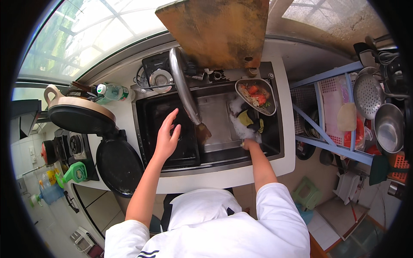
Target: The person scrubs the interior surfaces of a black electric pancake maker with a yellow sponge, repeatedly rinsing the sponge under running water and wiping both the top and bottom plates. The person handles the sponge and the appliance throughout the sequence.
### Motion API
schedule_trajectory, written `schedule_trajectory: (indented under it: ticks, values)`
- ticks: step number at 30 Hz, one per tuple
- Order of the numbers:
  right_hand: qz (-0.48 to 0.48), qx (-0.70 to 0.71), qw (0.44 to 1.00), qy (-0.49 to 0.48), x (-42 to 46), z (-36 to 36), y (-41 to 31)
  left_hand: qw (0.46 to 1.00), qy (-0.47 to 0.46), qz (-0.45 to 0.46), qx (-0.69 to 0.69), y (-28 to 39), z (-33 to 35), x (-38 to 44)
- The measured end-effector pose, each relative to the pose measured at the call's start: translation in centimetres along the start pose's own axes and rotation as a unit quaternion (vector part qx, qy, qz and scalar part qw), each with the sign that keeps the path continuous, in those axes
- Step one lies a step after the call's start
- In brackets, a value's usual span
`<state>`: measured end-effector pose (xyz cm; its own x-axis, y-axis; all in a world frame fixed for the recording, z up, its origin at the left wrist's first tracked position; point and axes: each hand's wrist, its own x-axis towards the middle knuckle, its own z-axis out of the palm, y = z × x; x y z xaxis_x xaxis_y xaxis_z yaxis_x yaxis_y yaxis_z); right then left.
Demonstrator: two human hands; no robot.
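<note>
My left hand (168,138) is over the left part of the black sink (279,142), fingers apart, holding nothing, left of the metal faucet (184,87). At the sink's right side my right hand (249,144) reaches down into white suds (240,127); its fingers are mostly hidden, so its hold cannot be told. Just beyond it lies a yellow and black cloth or sponge-like item (247,118) in the foam. A metal-rimmed corner strainer (273,108) with red and green food scraps sits at the sink's back right. Brownish water or residue shows below the faucet's end.
A large wooden cutting board (216,32) stands behind the sink. To the left are an opened electric griddle (119,164), a plastic bottle (113,92) and a gas stove (77,145). On the right stands a blue rack (342,153) with baskets, near a hanging perforated ladle (368,96) and metal pot (388,127).
</note>
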<state>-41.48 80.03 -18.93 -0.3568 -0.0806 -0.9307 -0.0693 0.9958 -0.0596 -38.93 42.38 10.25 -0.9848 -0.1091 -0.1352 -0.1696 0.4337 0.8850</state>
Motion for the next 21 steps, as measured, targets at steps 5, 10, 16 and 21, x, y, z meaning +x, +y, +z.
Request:
schedule_trajectory:
  ticks: [5,10,16,21]
  values:
    - [-0.139,0.329,0.921,0.153,-2.1,-0.6,-4.9,0.994,-0.024,0.075,-0.072,0.8,4.3,8.3]
    - [-0.257,0.761,0.585,-0.108,-11.8,-3.7,-12.9,0.978,-0.059,-0.057,-0.189,-0.4,7.4,12.4]
    - [-0.293,0.862,0.370,-0.184,-15.1,-5.8,-18.4,0.995,-0.076,0.056,-0.037,-0.9,8.6,12.8]
    - [-0.284,0.889,0.318,-0.168,-15.7,-7.7,-20.3,0.995,-0.018,0.048,0.084,-7.6,8.6,9.1]
